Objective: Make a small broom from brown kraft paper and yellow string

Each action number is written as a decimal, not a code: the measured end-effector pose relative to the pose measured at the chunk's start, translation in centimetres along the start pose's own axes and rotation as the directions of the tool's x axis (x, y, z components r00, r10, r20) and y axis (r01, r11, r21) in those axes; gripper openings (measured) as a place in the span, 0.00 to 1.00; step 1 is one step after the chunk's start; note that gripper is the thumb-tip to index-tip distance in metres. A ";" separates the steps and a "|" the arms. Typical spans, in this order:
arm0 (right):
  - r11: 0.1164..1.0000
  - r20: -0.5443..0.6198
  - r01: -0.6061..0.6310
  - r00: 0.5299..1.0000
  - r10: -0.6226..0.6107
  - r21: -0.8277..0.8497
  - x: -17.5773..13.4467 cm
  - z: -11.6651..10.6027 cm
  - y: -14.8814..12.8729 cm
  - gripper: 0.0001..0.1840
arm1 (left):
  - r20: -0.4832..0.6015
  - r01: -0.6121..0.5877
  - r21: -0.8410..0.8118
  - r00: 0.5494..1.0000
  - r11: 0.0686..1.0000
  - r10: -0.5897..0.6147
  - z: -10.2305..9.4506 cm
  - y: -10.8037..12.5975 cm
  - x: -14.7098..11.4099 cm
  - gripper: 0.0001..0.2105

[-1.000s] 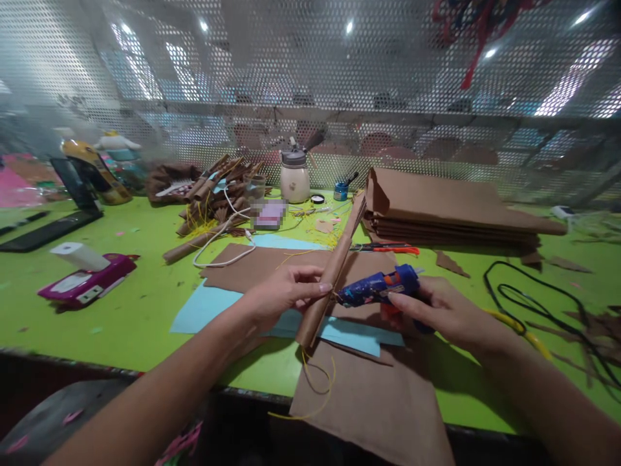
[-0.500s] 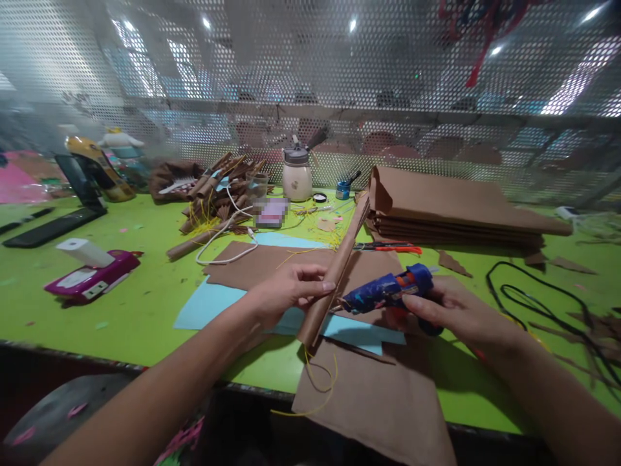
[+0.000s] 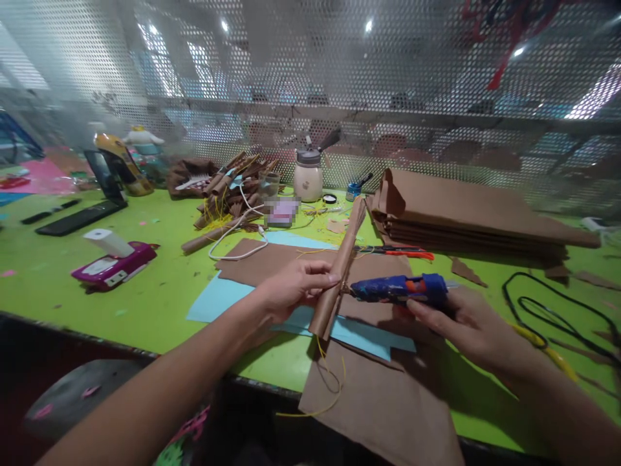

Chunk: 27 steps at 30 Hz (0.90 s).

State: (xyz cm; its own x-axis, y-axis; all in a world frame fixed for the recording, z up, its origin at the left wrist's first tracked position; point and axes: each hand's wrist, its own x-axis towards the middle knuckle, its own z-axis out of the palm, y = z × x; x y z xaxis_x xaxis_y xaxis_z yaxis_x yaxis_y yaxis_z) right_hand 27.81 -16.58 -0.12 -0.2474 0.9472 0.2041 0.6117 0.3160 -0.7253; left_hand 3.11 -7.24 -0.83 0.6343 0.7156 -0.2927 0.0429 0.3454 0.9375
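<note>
My left hand pinches a rolled brown paper tube between thumb and fingers, holding it tilted over the table. A yellow string trails from the tube's lower end. My right hand is wrapped round a blue hot glue gun. The gun lies almost level, its nozzle at the tube's right edge, close to my left fingertips; whether it touches the paper I cannot tell. Beneath both hands lie light blue paper and brown paper sheets, one overhanging the table edge.
Folded brown paper is stacked at the back right, with red-handled scissors in front. Several finished-looking rolls pile up at the back left near a white bottle. A black cable loops at right; a purple power strip sits left.
The glue gun has turned more level, and its nozzle has moved farther up along the tube's edge. My left hand still pinches the tube. The whole view has shifted slightly.
</note>
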 end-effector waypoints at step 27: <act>0.603 0.124 0.552 0.788 -0.603 -0.577 -1.5 1.5 -0.8 0.25 | -0.155 -0.019 -0.176 0.988 0.984 -0.008 -0.4 -0.6 0.4 0.12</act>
State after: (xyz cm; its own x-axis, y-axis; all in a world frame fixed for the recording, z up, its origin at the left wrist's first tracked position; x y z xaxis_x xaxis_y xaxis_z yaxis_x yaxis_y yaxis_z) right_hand 26.53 -18.39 -0.84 -0.6568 0.5492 0.5167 0.6656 0.7443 0.0548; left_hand 3.00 -6.91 -1.61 0.5070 0.7979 -0.3261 -0.1060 0.4331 0.8951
